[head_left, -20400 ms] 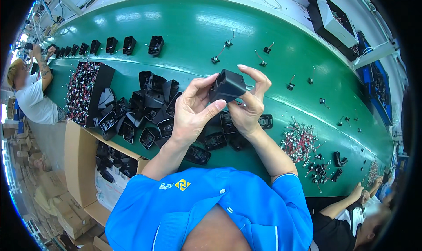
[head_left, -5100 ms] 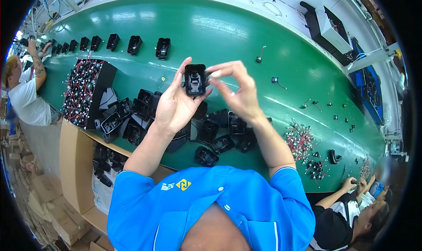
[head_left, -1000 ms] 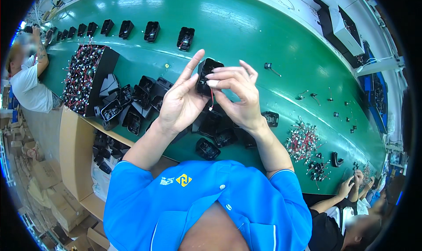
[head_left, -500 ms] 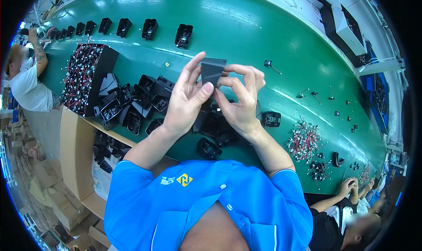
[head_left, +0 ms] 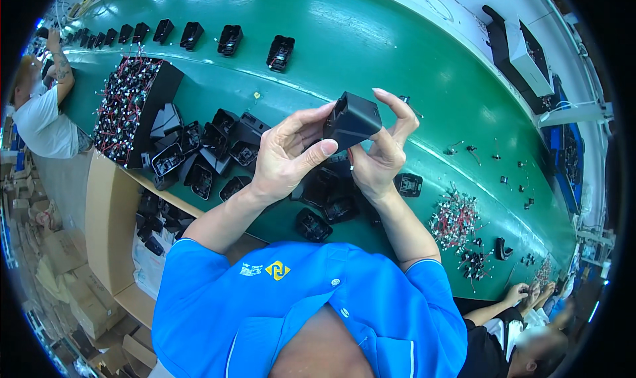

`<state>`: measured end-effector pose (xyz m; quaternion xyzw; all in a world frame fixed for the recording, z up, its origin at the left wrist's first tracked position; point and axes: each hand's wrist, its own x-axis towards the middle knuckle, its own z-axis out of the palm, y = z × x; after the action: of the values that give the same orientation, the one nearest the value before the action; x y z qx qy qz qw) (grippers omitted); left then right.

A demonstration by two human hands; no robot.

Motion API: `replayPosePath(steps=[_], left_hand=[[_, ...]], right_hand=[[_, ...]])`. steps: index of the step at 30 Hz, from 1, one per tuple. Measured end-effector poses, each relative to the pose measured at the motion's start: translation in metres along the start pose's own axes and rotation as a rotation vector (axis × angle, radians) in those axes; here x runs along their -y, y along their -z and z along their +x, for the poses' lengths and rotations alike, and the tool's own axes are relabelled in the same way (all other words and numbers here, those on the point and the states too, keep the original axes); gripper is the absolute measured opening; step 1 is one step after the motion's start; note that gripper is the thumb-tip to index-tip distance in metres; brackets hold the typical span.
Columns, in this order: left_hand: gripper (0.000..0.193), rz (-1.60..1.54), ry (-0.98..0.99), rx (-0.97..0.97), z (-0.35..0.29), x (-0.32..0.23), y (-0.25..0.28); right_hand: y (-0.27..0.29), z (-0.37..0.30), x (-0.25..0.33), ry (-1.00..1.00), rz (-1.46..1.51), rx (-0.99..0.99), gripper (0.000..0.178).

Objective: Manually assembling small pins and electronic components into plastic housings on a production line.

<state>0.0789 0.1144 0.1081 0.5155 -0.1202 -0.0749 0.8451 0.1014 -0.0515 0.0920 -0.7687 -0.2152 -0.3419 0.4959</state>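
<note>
A black plastic housing [head_left: 358, 121], box-shaped with an open side, is held up above the green bench. My left hand [head_left: 286, 154] grips it from its left end, thumb in front and fingers behind. At its right end is my right hand [head_left: 382, 154], with one finger raised and another against the housing's side. Between that hand's thumb and curled fingers is a short red wire with a small white tip [head_left: 352, 167], mostly hidden. Below and to the left, more black housings [head_left: 215, 140] lie in a loose heap, partly covered by my forearms.
A black box [head_left: 162, 90] full of wired parts stands at left. Housings [head_left: 230, 40] line the far side. Loose wired parts [head_left: 456, 216] lie at right. An open carton [head_left: 109, 229] stands by the bench's near edge. Co-workers [head_left: 43, 120] sit at both sides.
The housing has turned in my hands and moved slightly right, so its broad side and open end now show. A finger of my right hand has lifted off it.
</note>
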Motion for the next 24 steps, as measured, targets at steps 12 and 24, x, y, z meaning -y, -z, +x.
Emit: replayPosePath(steps=[12,24], left_hand=[[0.05,0.13,-0.226,-0.02,-0.001,-0.002,-0.009],[0.048,0.166,0.087,-0.1,0.008,-0.022,0.032]], right_hand=[[-0.006,-0.004,-0.006,-0.274,0.502,0.081,0.031],[-0.021,0.027,-0.008,-0.006,-0.035,0.312,0.034]])
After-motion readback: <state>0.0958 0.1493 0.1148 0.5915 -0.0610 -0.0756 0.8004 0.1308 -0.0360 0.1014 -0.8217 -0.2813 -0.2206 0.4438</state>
